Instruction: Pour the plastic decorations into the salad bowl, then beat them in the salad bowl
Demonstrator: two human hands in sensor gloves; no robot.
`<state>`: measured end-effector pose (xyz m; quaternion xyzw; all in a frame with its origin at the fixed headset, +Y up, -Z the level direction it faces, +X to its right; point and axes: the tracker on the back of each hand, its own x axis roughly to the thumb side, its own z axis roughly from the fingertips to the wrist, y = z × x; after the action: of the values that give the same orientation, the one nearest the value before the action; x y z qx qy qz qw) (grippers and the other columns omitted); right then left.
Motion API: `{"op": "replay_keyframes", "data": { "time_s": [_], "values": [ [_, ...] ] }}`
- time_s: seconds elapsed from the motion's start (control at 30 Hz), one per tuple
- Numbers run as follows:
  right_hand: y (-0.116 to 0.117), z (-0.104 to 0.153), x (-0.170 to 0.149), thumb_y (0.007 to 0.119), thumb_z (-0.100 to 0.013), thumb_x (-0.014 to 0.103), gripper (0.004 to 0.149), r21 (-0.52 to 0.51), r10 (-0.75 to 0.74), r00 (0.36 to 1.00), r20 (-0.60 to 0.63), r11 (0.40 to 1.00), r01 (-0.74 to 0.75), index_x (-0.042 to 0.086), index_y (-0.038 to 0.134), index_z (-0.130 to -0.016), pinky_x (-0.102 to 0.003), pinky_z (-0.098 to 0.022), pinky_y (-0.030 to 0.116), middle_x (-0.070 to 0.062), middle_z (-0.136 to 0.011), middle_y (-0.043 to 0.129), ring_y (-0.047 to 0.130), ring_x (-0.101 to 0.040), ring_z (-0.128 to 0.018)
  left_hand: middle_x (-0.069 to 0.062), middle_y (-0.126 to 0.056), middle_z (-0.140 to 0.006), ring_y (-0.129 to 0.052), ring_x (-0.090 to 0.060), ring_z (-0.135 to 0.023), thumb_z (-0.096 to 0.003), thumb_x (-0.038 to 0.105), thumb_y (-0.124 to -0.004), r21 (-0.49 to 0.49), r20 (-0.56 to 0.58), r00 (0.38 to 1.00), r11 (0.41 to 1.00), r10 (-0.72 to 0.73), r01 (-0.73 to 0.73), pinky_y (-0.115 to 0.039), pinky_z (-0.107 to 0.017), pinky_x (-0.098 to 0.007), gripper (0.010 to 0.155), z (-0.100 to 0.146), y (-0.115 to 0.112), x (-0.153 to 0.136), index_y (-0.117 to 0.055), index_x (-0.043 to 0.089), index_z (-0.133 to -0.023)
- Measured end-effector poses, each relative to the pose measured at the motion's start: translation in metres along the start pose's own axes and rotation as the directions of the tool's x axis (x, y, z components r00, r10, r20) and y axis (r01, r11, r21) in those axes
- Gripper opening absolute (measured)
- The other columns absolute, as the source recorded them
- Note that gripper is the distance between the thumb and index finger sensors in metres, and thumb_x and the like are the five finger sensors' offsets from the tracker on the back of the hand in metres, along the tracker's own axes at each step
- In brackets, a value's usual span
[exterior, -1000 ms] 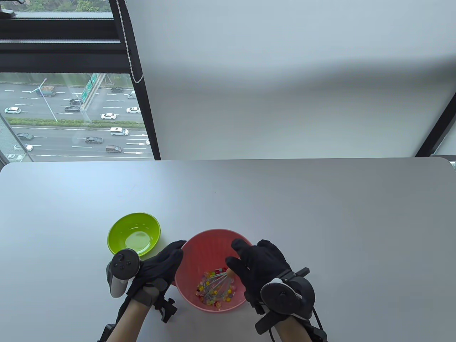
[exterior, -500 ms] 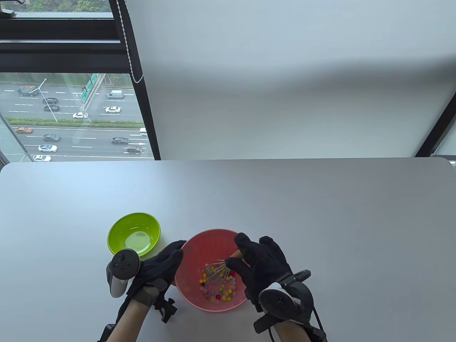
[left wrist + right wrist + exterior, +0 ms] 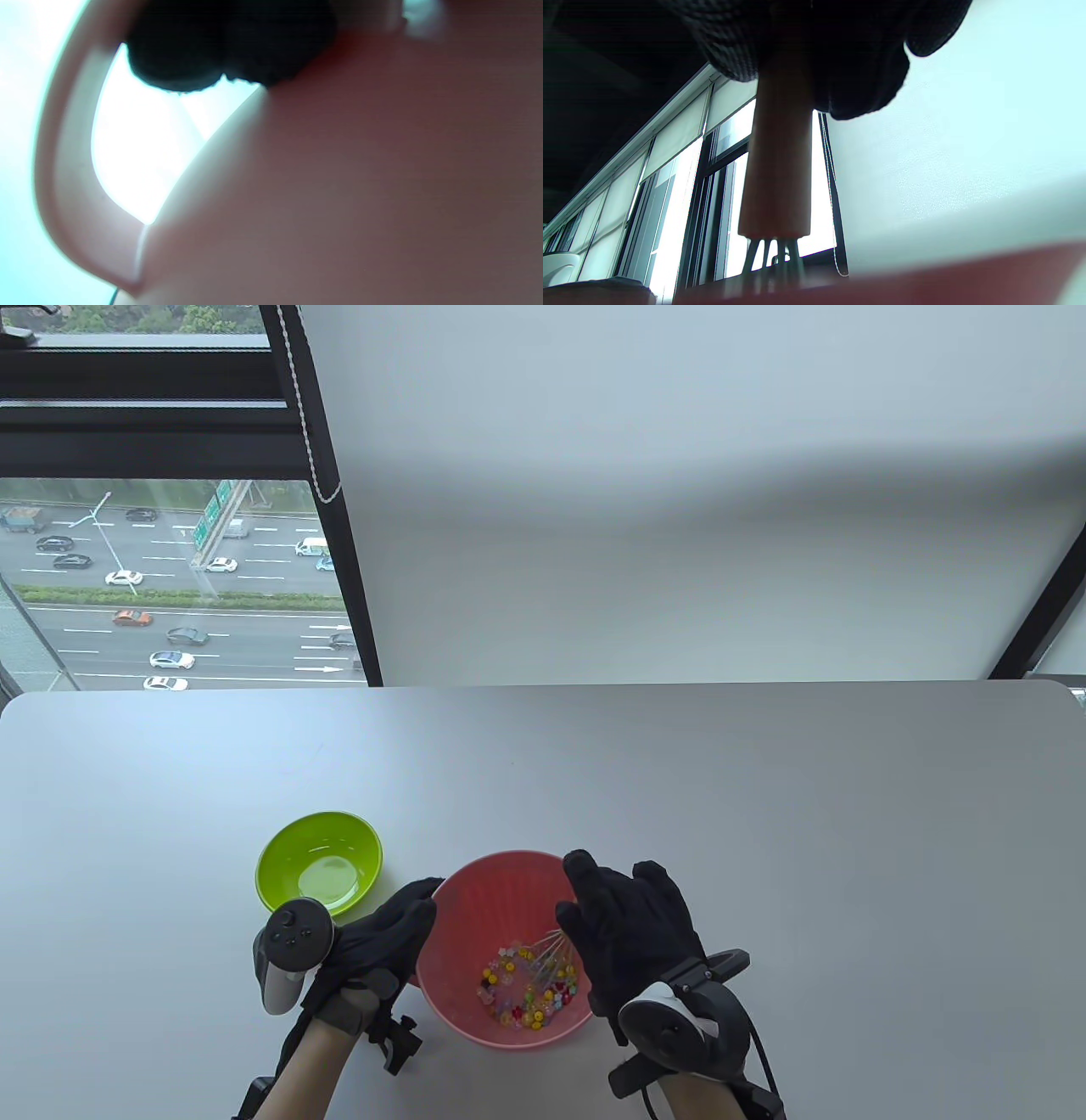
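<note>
The pink salad bowl stands near the table's front edge with several small coloured plastic decorations on its bottom. My right hand grips a whisk over the bowl's right side. The whisk's wire head dips among the decorations. In the right wrist view its wooden handle hangs from my curled fingers. My left hand holds the bowl's left rim. In the left wrist view the fingertips press against the pink bowl wall.
A lime green bowl with nothing in it stands just left of the pink bowl, behind my left hand. The grey table stretches wide behind and to the right. A window and a white blind lie beyond the far edge.
My right hand has swung the whisk from the bowl's middle toward its right side. The decorations have shifted and spread on the bottom. My left hand has stayed on the rim.
</note>
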<state>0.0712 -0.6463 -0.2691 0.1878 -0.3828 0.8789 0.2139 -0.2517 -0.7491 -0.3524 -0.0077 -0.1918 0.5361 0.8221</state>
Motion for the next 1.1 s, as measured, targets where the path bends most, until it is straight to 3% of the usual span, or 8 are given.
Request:
{"op": "replay_keyframes", "data": {
  "time_s": [0.23,0.53,0.73,1.1],
  "values": [
    [0.0007,-0.0017,-0.0050,0.075,-0.058,0.049,0.057,0.041,-0.065,0.997,-0.037,0.997,0.067,0.026,0.059,-0.108,-0.050,-0.072,0.061,0.001,-0.081,0.090,0.095,-0.020,-0.055,0.000,-0.093,-0.041,-0.095,-0.028,-0.041,-0.0571,0.061,-0.058,0.000,0.000,1.000,1.000,0.000,0.000,-0.065,-0.068,-0.058,0.068,0.0000,0.0000,0.0000,-0.073,0.010,-0.100],
    [0.0041,-0.0022,-0.0044,0.080,-0.054,0.052,0.053,0.071,-0.124,0.990,-0.062,0.989,0.128,0.026,0.070,-0.100,-0.047,-0.069,0.066,0.003,-0.076,0.094,0.100,-0.017,-0.049,-0.001,-0.093,-0.041,-0.095,-0.028,-0.041,-0.0571,0.061,-0.058,0.000,0.000,1.000,1.000,0.000,0.000,-0.065,-0.068,-0.058,0.068,0.0000,0.0000,0.0000,-0.073,0.010,-0.100],
    [0.0047,-0.0025,-0.0022,0.086,-0.050,0.052,0.053,0.067,-0.088,0.995,-0.043,0.994,0.090,0.027,0.073,-0.094,-0.045,-0.068,0.069,0.005,-0.075,0.096,0.103,-0.016,-0.048,0.000,-0.093,-0.041,-0.095,-0.028,-0.041,-0.0572,0.061,-0.058,0.000,0.000,1.000,1.000,0.000,0.000,-0.065,-0.068,-0.058,0.068,0.0000,0.0000,0.0000,-0.073,0.010,-0.100],
    [0.0028,-0.0025,-0.0002,0.086,-0.051,0.050,0.050,0.042,-0.026,1.000,-0.007,0.999,0.026,0.029,0.072,-0.095,-0.046,-0.069,0.067,0.005,-0.078,0.094,0.102,-0.017,-0.052,0.000,-0.093,-0.041,-0.095,-0.028,-0.041,-0.0571,0.061,-0.058,0.000,0.000,1.000,1.000,0.000,0.000,-0.065,-0.068,-0.058,0.068,0.0000,0.0000,0.0000,-0.073,0.010,-0.100]
  ]
}}
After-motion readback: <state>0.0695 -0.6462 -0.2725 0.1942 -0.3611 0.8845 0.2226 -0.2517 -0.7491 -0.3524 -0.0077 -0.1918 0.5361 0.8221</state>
